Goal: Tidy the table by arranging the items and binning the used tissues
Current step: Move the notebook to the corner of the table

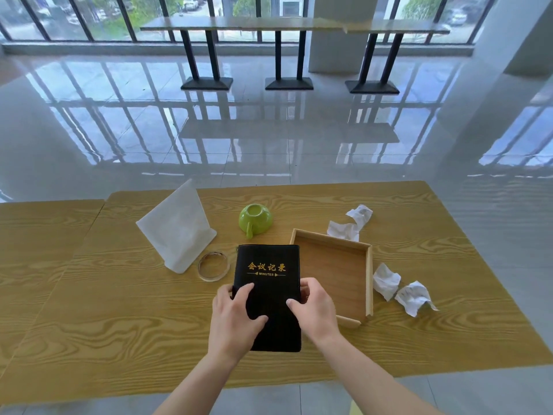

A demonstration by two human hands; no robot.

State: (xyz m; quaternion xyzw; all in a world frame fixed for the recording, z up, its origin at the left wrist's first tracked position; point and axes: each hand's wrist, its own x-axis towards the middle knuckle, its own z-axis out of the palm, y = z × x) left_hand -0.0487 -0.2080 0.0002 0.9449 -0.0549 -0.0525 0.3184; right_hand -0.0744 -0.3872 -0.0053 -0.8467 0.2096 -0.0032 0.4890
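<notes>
A black notebook (267,266) with gold lettering lies at the middle of the wooden table (119,324). My left hand (235,316) grips its left edge, thumb on the cover. My right hand (314,307) grips its right edge, fingers curled round that side. To the right stands a shallow wooden tray (369,274), empty. Crumpled white tissues lie around it: one pair behind the tray (350,223), one at its right (386,280), another further right (414,298).
A green cup (256,220) lies overturned behind the notebook. A white folded stand (178,226) sits at the left with a clear glass coaster (214,266) beside it. Beyond the table is glossy floor and a long bar table (293,25) by the windows.
</notes>
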